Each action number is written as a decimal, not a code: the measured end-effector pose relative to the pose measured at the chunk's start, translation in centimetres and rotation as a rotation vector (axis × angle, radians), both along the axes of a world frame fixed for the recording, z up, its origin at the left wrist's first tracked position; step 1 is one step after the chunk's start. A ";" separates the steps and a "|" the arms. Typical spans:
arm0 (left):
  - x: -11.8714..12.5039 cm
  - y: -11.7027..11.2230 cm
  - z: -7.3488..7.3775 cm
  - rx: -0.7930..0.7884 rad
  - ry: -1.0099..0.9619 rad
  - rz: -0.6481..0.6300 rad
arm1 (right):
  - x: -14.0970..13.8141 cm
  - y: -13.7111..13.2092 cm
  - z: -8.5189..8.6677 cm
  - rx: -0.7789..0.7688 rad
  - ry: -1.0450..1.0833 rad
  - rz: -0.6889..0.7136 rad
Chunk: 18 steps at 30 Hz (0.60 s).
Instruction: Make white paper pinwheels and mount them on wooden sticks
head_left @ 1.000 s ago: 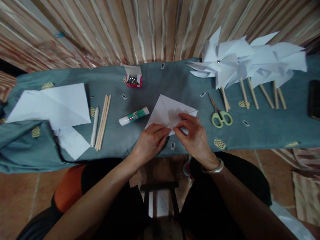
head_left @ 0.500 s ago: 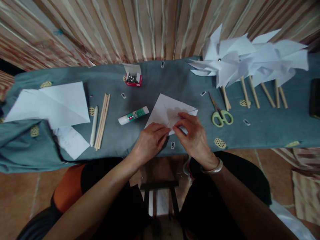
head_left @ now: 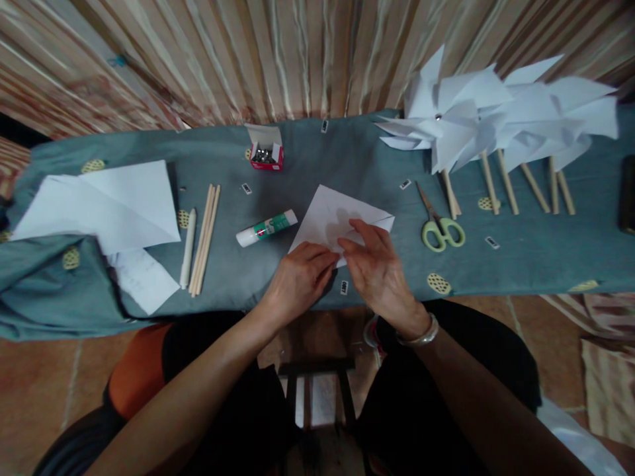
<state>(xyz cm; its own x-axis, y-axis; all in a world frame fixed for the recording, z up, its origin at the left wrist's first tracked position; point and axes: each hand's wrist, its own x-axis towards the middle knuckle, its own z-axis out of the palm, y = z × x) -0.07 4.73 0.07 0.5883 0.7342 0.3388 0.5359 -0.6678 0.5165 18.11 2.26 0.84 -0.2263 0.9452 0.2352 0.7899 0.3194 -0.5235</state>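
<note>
A folded white paper [head_left: 331, 215] lies on the blue-grey cloth [head_left: 347, 158] in front of me. My left hand [head_left: 297, 277] rests on its near left edge, fingers curled and pressing the paper down. My right hand [head_left: 377, 268] lies over its near right part, fingers stretched forward and flat on the fold. A silver bangle [head_left: 421, 334] sits on my right wrist. A glue stick [head_left: 266, 229] lies just left of the paper. Green-handled scissors [head_left: 436, 225] lie to its right.
Several white paper pinwheels on wooden sticks [head_left: 496, 125] lie at the back right. A red box of pins [head_left: 266, 157] stands open at the back. Wooden sticks [head_left: 205, 228], a white pen [head_left: 187, 248] and loose paper sheets [head_left: 109, 205] lie left. A dark object [head_left: 628, 195] sits far right.
My right hand has gone from a pinch on the paper's corner to fingers laid flat along it. The left hand has hardly moved.
</note>
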 end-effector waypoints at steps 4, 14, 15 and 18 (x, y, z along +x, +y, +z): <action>-0.1 0.0 0.0 -0.003 -0.006 -0.014 | -0.3 0.0 -0.1 0.023 -0.088 0.006; 0.1 -0.4 0.3 -0.019 0.038 0.013 | -0.7 0.8 -0.1 0.059 -0.080 -0.034; 0.2 -0.5 0.3 -0.020 0.039 0.014 | -0.7 0.9 -0.1 0.054 -0.075 -0.039; 0.2 -0.6 0.3 -0.009 0.049 0.007 | -0.9 1.4 0.1 0.021 -0.094 -0.053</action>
